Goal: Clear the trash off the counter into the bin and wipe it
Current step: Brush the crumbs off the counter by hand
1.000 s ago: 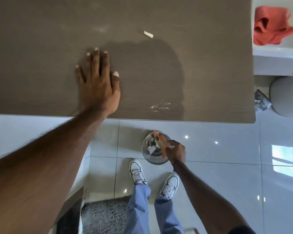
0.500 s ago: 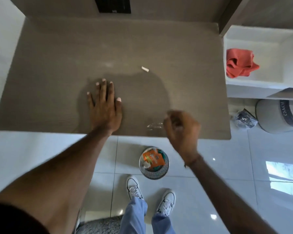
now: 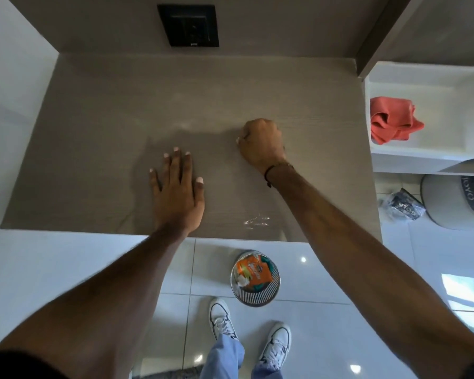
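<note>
Bin holds orange wrapper; print unreadable.

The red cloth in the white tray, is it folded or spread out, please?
Neither: the red cloth lies crumpled in a heap in the white tray.

Daylight is entering from the lower right, glaring off the floor tiles. A soft shadow is falling across the counter centre. Wide-angle distortion is bending the frame edges; focus is staying sharp.
</note>
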`<act>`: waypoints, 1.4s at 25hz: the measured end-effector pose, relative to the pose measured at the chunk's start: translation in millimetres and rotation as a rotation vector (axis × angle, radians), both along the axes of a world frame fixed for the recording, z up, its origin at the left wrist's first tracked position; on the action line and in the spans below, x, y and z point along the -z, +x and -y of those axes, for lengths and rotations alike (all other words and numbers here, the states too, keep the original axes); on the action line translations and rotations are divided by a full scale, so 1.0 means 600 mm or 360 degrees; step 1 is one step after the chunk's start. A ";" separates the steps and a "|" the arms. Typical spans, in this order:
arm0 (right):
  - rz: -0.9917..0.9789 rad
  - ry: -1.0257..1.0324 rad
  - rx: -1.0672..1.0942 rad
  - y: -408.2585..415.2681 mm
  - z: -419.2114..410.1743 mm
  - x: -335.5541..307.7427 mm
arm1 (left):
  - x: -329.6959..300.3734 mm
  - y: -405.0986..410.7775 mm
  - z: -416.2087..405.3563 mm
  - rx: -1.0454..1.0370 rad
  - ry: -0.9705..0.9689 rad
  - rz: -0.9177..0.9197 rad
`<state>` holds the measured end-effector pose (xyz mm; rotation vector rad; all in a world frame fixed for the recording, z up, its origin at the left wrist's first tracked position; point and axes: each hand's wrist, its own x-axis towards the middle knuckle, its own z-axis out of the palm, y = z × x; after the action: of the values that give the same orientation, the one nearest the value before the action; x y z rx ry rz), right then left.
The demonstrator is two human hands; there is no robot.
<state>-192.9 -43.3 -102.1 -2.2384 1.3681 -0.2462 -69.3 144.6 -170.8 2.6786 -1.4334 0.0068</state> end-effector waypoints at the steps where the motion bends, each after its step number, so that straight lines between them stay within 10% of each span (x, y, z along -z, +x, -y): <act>1: 0.0056 -0.0035 -0.0008 -0.024 -0.022 -0.003 | 0.001 0.000 -0.001 0.0005 -0.0004 -0.0012; 8: 0.0861 -0.0307 0.0239 -0.209 -0.263 -0.008 | -0.004 -0.004 0.001 -0.0004 -0.0035 -0.0016; 20: -0.0272 0.0624 0.0388 -0.332 -0.459 0.257 | 0.010 0.003 0.005 -0.0012 -0.0035 0.0054; 35: -0.0168 -0.0425 0.0532 -0.368 -0.245 -0.116 | -0.221 -0.085 0.086 0.0237 0.0320 -0.0763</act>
<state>-413.6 103.5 -32.2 -2.2453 1.8624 -0.4544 -120.0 93.0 -38.4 2.4595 -1.5211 -0.7713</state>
